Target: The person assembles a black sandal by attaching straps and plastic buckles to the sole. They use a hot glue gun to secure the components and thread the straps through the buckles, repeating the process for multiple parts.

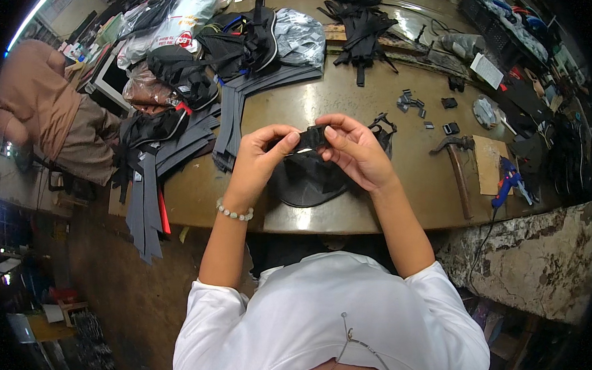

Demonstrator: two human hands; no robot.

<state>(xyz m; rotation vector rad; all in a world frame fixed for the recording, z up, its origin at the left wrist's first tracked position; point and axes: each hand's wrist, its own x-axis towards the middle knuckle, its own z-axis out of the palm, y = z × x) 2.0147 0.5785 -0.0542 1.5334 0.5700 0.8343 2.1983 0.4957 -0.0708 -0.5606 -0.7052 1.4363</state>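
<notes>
Evidently, a black buckle-like piece point(315, 138) is held up over the worktable point(414, 195), at the centre of a clock face whose twelve lies on the far side. Its left end is pinched between thumb and fingers of the left hand point(265, 154); its right end is gripped the same way by the right hand point(361, 153). Both grips are closed on it, though the fingertips underneath are hidden.

Judging by its look, little weight is to be expected: it is probably a stiff plastic body with softer webbing, though where one meets the other cannot be told. Smooth faces may be slippery, so it is best taken by its two ends or edges, with the middle left uncovered. Breakage seems unlikely under finger pressure; thin prongs, if any are present, should not be bent sideways.

At six o'clock, just below the hands, a round-edged black fabric piece point(307, 184) is seen on the table; it appears light and floppy, and is better lifted by its rim. Whether it is joined to the held piece cannot be made out. Small dark clips point(409, 103) are scattered between two and three o'clock, and a hammer point(459, 183) is laid just past three.
</notes>
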